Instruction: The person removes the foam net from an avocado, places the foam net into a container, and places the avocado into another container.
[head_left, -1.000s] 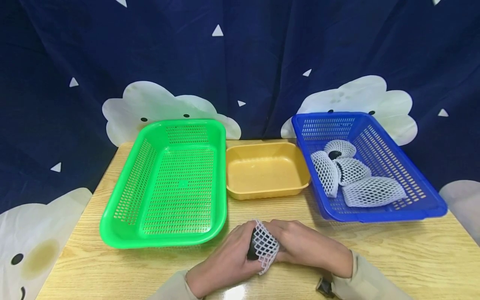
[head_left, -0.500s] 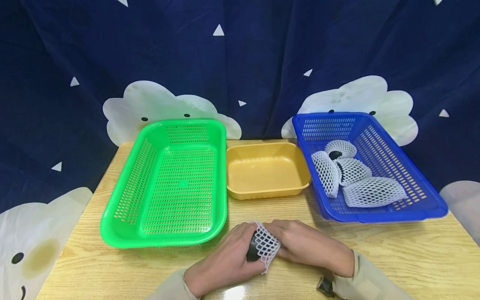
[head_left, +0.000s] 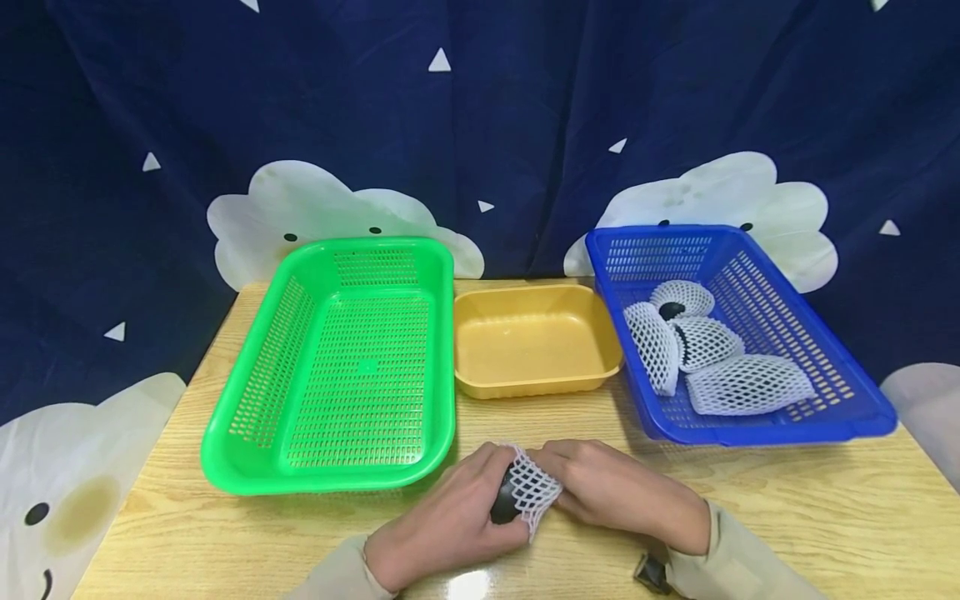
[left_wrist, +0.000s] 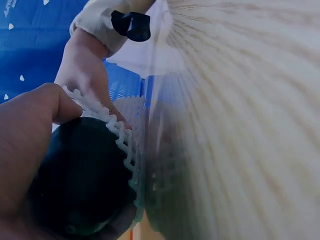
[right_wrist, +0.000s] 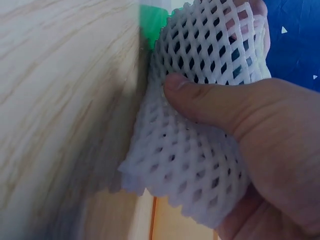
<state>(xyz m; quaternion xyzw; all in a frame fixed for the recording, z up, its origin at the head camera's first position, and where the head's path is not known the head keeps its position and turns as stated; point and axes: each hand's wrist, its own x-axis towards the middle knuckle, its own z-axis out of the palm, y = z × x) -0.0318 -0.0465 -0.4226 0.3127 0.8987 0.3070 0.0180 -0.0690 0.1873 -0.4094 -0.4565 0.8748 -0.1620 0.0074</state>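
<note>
A dark, smooth, rounded avocado (head_left: 505, 504) lies in my left hand (head_left: 450, 525), low over the front of the table. A white foam net sleeve (head_left: 537, 487) covers its right side. My left fingers and thumb grip the avocado near the sleeve's edge; its bare dark end fills the left wrist view. From the right, my right hand (head_left: 615, 492) pinches the narrower part of the sleeve. In the right wrist view the thumb presses on the netting (right_wrist: 180, 145), whose loose end hangs past the hand. Dark skin shows through the mesh.
A green basket (head_left: 247, 467) stands at left with a bare floor. A yellow tray (head_left: 536, 387) sits in the middle. The blue basket (head_left: 795, 429) at right holds several white net-sleeved dark items (head_left: 750, 385). A dark blue curtain (head_left: 517, 125) hangs behind the table.
My left hand has shifted slightly left with the avocado, away from the right hand. The sleeve's lower edge sits a little higher, and slightly more dark skin shows. The baskets stay put.
</note>
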